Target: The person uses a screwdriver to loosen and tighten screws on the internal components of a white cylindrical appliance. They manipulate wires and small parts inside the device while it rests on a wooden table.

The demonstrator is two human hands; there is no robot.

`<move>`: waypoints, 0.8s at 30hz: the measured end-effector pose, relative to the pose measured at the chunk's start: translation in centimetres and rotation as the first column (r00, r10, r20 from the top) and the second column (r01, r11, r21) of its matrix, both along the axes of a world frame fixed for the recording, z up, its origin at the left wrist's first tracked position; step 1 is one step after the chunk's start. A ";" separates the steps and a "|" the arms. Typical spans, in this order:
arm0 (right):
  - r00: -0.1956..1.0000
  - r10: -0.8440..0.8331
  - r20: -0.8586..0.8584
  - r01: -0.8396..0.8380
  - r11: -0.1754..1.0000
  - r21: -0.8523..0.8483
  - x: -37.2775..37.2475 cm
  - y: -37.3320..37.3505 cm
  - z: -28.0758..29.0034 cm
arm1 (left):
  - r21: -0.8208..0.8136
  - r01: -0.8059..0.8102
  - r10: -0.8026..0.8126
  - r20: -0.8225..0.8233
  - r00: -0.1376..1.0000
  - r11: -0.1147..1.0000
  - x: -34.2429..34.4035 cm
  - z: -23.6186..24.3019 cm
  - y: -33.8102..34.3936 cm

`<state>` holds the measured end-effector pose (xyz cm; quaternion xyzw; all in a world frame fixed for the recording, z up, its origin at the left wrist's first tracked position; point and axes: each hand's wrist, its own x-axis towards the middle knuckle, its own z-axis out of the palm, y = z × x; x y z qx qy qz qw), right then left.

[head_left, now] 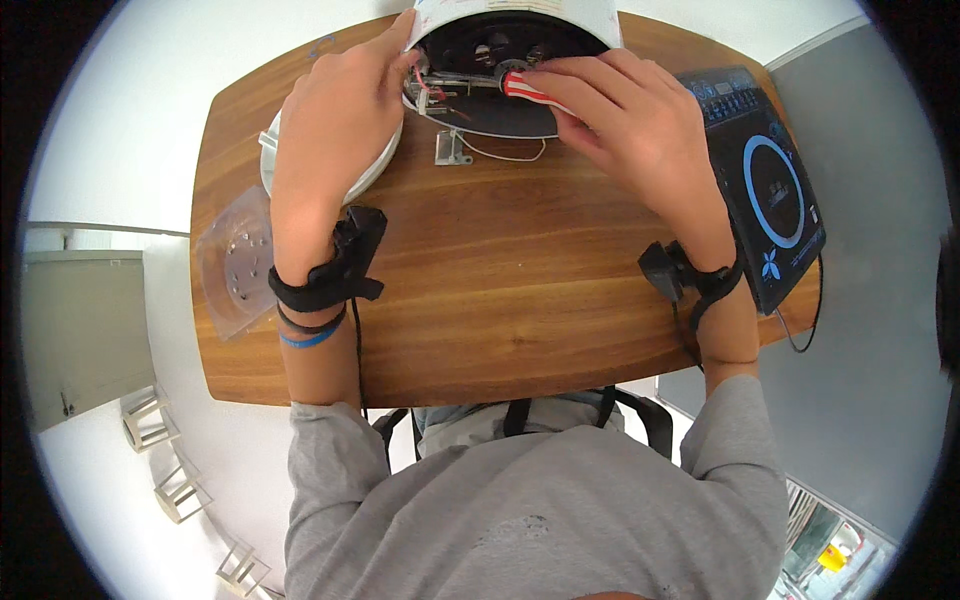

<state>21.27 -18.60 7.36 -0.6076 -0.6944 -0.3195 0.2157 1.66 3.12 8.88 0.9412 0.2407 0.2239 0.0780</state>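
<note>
An opened appliance housing (480, 122), white outside with a dark interior, lies at the far edge of the table with its inside facing me. My right hand (625, 125) is closed around the red-and-white handle of a screwdriver (522, 88). Its shaft points left across the opening, toward metal parts and a red wire (420, 80). My left hand (345, 110) grips the housing's left edge, fingers partly hidden behind it. A small metal bracket (453, 148) lies on the table just below the opening, beside a thin white wire (505, 157).
Beneath my left hand sits a round white dish-like part (268, 160). A clear plastic tray (225, 265) holding several small screws is on the left of the wooden table (510, 290). A black induction cooktop (735, 150) with a cord occupies the right side.
</note>
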 end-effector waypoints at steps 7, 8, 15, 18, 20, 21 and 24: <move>1.000 -0.007 -0.013 0.007 0.998 0.070 0.0 0.5 -0.9 | -0.214 0.088 -0.068 0.100 0.993 0.973 -0.3 -0.5 1.4; 1.000 -0.009 -0.022 0.010 0.997 0.080 -0.1 0.5 -0.9 | -0.254 0.101 -0.077 0.103 0.992 0.962 -0.5 -0.2 1.3; 1.000 -0.011 -0.010 0.012 0.996 0.083 0.0 0.7 -1.5 | -0.321 0.125 -0.080 0.151 0.985 0.939 -0.6 -0.7 0.8; 1.000 -0.010 -0.018 0.011 0.997 0.077 0.0 0.7 -1.5 | -0.257 0.147 -0.106 0.167 0.980 0.955 -0.2 -1.4 0.8; 1.000 -0.007 -0.010 0.008 0.996 0.084 0.1 0.7 -1.5 | -0.301 0.129 -0.080 0.169 0.982 0.945 0.0 -1.3 0.6; 1.000 -0.005 -0.006 0.006 0.996 0.088 0.2 0.7 -1.6 | -0.291 0.119 -0.072 0.169 0.983 0.949 0.1 -1.3 0.5; 1.000 -0.020 0.008 0.019 0.995 0.103 0.3 0.8 -1.7 | -0.287 0.094 -0.050 0.156 0.987 0.953 0.3 -1.1 0.3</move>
